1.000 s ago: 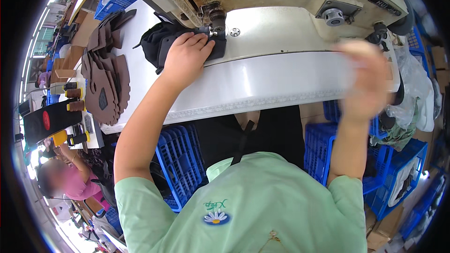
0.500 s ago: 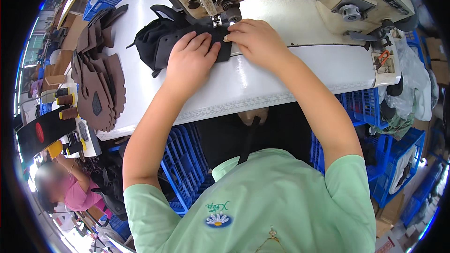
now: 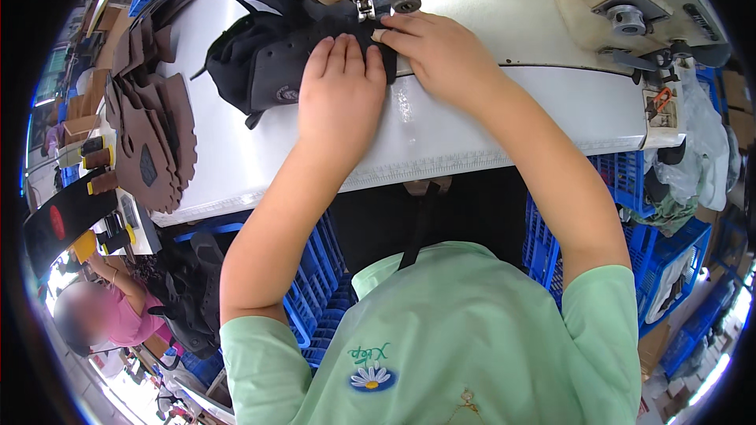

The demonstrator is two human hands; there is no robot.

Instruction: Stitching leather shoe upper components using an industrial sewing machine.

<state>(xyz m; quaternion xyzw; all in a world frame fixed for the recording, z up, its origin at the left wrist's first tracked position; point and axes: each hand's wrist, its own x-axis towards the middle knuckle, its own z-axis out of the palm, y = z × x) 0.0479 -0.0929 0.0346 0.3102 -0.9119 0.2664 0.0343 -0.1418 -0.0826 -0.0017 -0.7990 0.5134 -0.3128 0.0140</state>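
Note:
A black shoe upper (image 3: 272,71) with small punched holes and a round emblem lies on the white sewing table, its right end under the presser foot (image 3: 365,9) of the sewing machine. My left hand (image 3: 340,102) rests flat on top of it, fingers stretched out side by side. Close to the needle area, my right hand (image 3: 449,55) has its thumb and fingers drawn together at the upper's right edge. The hand partly hides that edge, and the needle tip cannot be made out.
Brown cut shoe pieces (image 3: 153,134) lie stacked on the table's left side. Thread spools (image 3: 98,169) stand beyond them. Blue crates (image 3: 319,267) sit below the table edge. A person in pink (image 3: 130,311) is at the lower left.
My left hand has straightened its fingers and lies further right across the shoe upper, whose emblem now shows. The whole view has shifted slightly.

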